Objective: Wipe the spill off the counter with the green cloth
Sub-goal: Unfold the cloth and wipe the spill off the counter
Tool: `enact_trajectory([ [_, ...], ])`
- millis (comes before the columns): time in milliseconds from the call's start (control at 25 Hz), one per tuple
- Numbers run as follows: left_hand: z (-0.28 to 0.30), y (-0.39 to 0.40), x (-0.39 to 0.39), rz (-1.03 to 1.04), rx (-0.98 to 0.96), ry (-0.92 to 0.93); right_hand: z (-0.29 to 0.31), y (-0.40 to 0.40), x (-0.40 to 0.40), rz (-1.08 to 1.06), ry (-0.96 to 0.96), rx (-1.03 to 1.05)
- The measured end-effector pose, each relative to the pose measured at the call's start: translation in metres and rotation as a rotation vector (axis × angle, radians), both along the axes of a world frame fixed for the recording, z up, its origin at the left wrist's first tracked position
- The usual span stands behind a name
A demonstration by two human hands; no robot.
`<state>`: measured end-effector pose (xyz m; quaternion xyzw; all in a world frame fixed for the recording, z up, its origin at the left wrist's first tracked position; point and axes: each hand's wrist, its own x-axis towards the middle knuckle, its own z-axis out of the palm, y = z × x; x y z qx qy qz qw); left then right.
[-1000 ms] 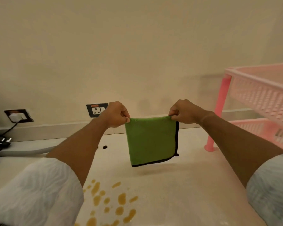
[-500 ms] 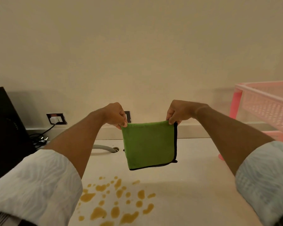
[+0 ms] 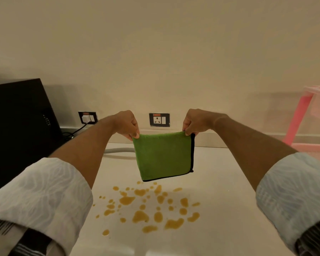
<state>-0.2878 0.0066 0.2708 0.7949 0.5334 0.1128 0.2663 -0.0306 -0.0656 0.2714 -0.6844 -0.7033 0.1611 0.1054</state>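
1. Green cloth (image 3: 163,156): a folded microfibre square with black edge binding down its right side and along its bottom. It hangs vertically in the air above the counter (image 3: 220,182), clear of the surface, with its lower edge above the far margin of the spill (image 3: 148,207).

2. Left hand (image 3: 127,124): closed in a pinch on the top left corner of the cloth, thumb and fingertips gripping the fabric.

3. Right hand (image 3: 194,121): closed in a matching pinch on the top right corner. The top edge runs taut and roughly level between the two hands.

4. Spill: a scatter of separate amber-brown drops and small puddles on the pale counter, lying nearer the person than the cloth. No smear marks are visible, so the liquid appears untouched.

5. Step in hand: judged as presentation of the cloth before the wipe. Contact with the liquid has not yet been made.

6. Next move, as a judgement: lower the cloth flat onto the drops, release at least one corner, and press a palm on top. Begin at the far drops and draw toward the near edge so that outlying drops at the left are gathered and not spread.

7. Surroundings: a black appliance (image 3: 17,130) stands at the left, with a wall socket (image 3: 87,117) and plugged cable beside it. A second socket (image 3: 159,119) sits on the wall behind the cloth. A grey hose (image 3: 118,150) lies along the back of the counter. A pink plastic rack (image 3: 303,115) stands at the right, well apart from the spill.
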Motion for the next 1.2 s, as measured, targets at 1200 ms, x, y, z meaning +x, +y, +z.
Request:
enact_trajectory([
  [1200,-0.183,0.016,-0.244,-0.322,-0.101,0.237,-0.175,0.008,-0.260,-0.106,-0.115,-0.467],
])
